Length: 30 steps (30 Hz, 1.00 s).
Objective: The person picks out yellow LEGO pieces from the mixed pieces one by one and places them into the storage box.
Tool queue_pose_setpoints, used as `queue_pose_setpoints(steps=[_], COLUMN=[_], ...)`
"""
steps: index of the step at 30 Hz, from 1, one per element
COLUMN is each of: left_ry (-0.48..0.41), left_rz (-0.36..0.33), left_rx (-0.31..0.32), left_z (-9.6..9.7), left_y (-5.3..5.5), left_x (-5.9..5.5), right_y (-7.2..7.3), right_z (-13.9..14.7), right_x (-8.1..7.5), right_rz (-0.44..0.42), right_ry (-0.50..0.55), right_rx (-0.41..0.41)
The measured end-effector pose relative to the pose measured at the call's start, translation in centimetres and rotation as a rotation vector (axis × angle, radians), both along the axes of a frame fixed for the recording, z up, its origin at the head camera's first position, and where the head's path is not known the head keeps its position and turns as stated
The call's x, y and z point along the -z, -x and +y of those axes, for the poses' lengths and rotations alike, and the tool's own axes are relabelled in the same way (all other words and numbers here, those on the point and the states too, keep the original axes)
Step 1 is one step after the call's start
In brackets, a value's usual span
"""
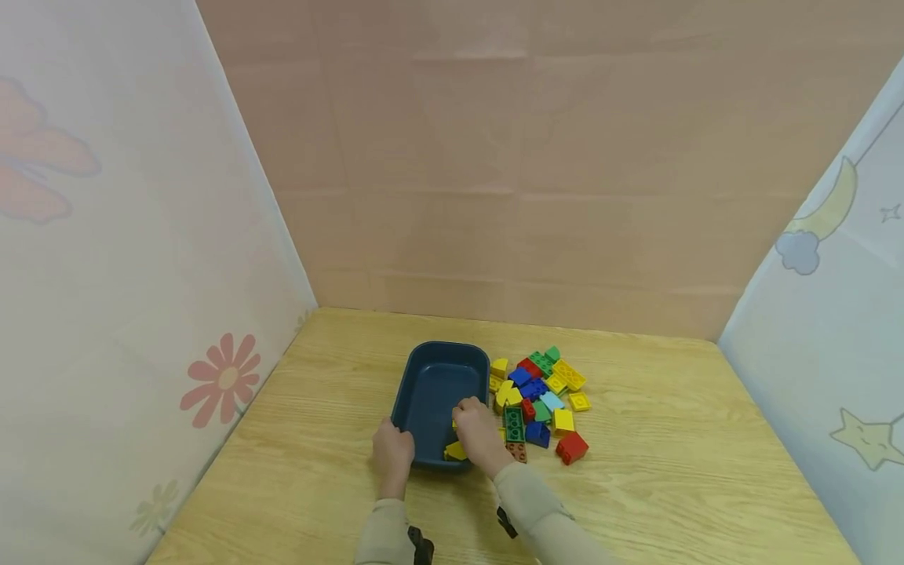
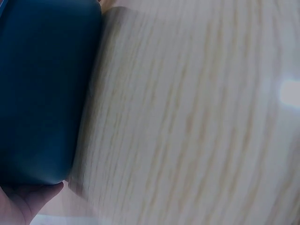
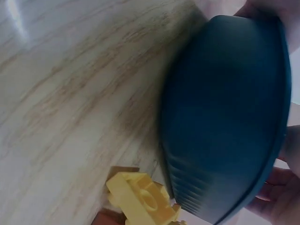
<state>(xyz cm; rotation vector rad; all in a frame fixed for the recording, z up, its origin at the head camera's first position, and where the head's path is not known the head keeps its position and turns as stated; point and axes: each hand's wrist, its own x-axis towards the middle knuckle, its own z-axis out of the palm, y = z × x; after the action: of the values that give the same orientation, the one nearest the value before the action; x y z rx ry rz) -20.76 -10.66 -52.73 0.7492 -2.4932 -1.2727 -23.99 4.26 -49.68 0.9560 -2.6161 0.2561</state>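
Observation:
A dark blue tray (image 1: 435, 384) stands on the table. My left hand (image 1: 393, 450) grips its near left corner, with the thumb (image 2: 44, 194) along the rim in the left wrist view. Over the near right part of the tray, my right hand (image 1: 480, 433) has curled fingers and pinches a yellow toy brick (image 1: 455, 424), of which only a sliver shows. Another yellow brick (image 1: 455, 451) lies in the tray's near end. In the right wrist view, the tray's outer wall hides the right fingertips; the curled fingers (image 3: 274, 192) show behind the rim.
A loose pile of toy bricks spreads right of the tray, with a green brick (image 1: 514, 424), a brown one (image 1: 517, 452), a blue one (image 1: 537, 434) and a red one (image 1: 572, 447). A pinkish-brown covering (image 1: 523, 196) hangs behind the wooden table (image 1: 657, 439); printed sheets flank both sides.

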Motion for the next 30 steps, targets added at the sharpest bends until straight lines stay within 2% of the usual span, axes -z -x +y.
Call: queue_pose_setpoints(steps=[2, 8, 20, 26, 30], left_ry=[-0.001, 0.008, 0.003, 0.037, 0.016], left_rz=[0.002, 0.009, 0.01, 0.026, 0.011], left_rx=[0.0, -0.01, -0.012, -0.022, -0.017], left_z=[0.03, 0.07, 0.19, 0.28, 0.14], left_y=[0.02, 0.16, 0.13, -0.08, -0.07], left_x=[0.01, 0.2, -0.01, -0.21, -0.06], right_y=[0.08, 0.08, 0.33, 0.25, 0.13], right_z=[0.0, 0.03, -0.21, -0.22, -0.24], right_x=[0.11, 0.53, 0.44, 0.2, 0.27], right_rz=[0.007, -0.1, -0.262, -0.287, -0.292], right_ry=[-0.045, -0.136, -0.149, -0.126, -0.098], right_rx=[-0.001, 0.007, 0.001, -0.021, -0.025])
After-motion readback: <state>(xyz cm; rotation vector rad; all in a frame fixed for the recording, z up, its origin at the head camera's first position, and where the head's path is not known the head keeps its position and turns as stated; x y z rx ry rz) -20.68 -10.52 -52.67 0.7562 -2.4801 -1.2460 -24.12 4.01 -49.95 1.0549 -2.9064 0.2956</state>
